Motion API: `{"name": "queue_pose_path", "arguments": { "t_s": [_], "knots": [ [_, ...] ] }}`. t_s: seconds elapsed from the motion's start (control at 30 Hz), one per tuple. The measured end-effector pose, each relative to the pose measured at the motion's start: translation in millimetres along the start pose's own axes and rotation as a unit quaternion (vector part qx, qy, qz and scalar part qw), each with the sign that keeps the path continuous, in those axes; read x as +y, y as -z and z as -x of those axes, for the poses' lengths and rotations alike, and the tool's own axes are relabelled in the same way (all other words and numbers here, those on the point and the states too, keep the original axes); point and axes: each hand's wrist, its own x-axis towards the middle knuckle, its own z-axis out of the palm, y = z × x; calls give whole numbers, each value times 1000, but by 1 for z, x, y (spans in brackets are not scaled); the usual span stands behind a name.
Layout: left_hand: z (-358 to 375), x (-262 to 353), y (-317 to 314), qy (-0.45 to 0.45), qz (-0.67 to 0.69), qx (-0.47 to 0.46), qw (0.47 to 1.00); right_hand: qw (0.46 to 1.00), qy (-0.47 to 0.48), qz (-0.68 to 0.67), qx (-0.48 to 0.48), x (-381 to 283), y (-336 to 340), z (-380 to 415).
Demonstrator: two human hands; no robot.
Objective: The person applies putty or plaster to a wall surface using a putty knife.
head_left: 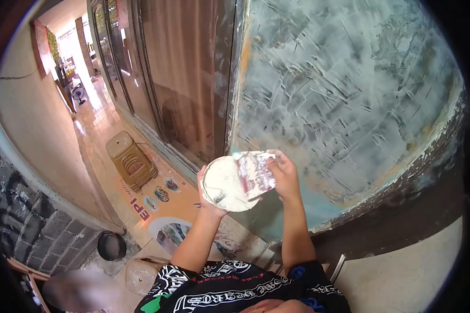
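My left hand (pixel 206 201) holds a round tub (pixel 222 182) of white paste from its left side and underneath. My right hand (pixel 285 175) grips a flat, paste-smeared spreader (pixel 257 175) by its right edge, over the right part of the tub. White smears cover the spreader's face. Beyond the hands, the wall (pixel 339 88) shows patchy grey-green coating with many short dark strokes.
Brown stacked stools (pixel 130 159) stand on the floor at the left, beside a printed banner (pixel 162 182). A black bucket (pixel 111 245) sits by the block wall (pixel 52 224). Another stool (pixel 143 275) is near my body. Glass doors (pixel 183 68) border the wall.
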Motion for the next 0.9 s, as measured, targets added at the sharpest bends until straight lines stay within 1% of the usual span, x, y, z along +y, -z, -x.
{"name": "queue_pose_path", "arguments": {
  "t_s": [0.03, 0.07, 0.1, 0.13, 0.17, 0.23, 0.27, 0.3, 0.33, 0.37, 0.43, 0.47, 0.5, 0.53, 0.57, 0.6, 0.63, 0.67, 0.7, 0.77, 0.8, 0.9],
  "knots": [
    [-3, 1, 0, 0, 22, 10, 1000, 1000, 1, 1, -1, -1, -2, -2],
    [-5, 2, 0, -1, 5, -9, 1000, 999, -6, 42, -16, -1, -3, -3],
    [-7, 4, 0, -2, 5, -10, 1000, 996, -12, 83, -31, 0, -5, -5],
    [-8, 6, 1, 0, 7, 5, 1000, 995, -5, 95, -30, -1, -3, -10],
    [-10, 7, 1, 2, 9, 20, 1000, 995, -5, 95, -31, -3, -4, -13],
    [-18, 10, 2, 7, 31, 6, 999, 999, -7, -7, -41, -11, -8, -18],
    [-23, 12, 7, 5, 22, 4, 1000, 998, -6, 47, -46, -16, -12, -18],
    [-27, 14, 4, 3, 13, 2, 1000, 998, -6, 47, -43, -14, -11, -22],
    [-28, 16, -3, 30, 33, -75, 996, 995, 3, 89, -50, -10, -9, -27],
    [-32, 18, -4, 31, 33, -77, 996, 990, 12, 132, -58, -9, -8, -32],
    [-37, 22, -6, 20, 12, -14, 1000, 991, 7, 118, -55, -21, -13, -38],
    [-41, 26, 1, 26, 56, -27, 998, 994, 11, 91, -53, -21, -15, -43],
    [-43, 28, -2, 28, 56, -28, 998, 997, 16, 64, -50, -21, -16, -47],
    [-46, 29, -7, 26, 17, -37, 999, 995, -3, 77, -62, -18, -17, -51],
    [-49, 31, -9, 24, -23, -47, 998, 995, -1, 78, -59, -19, -17, -53],
    [-53, 33, -8, 19, -32, -9, 999, 993, -7, 106, -51, -24, -21, -54],
    [-54, 35, -7, 21, -32, -11, 999, 990, -13, 135, -43, -27, -23, -55],
    [-55, 36, -7, 24, -20, -21, 999, 993, 7, 108, -55, -22, -17, -62],
    [-57, 38, -7, 27, -8, -31, 999, 992, 10, 110, -56, -23, -20, -65],
    [-60, 41, -5, 24, -2, -25, 999, 993, 16, 96, -62, -26, -25, -66],
    [-61, 44, -3, 24, -6, -24, 999, 988, 19, 141, -68, -27, -29, -66],
    [-64, 51, 0, 17, -2, -8, 1000, 986, 15, 157, -54, -29, -29, -74]
  ]
}}
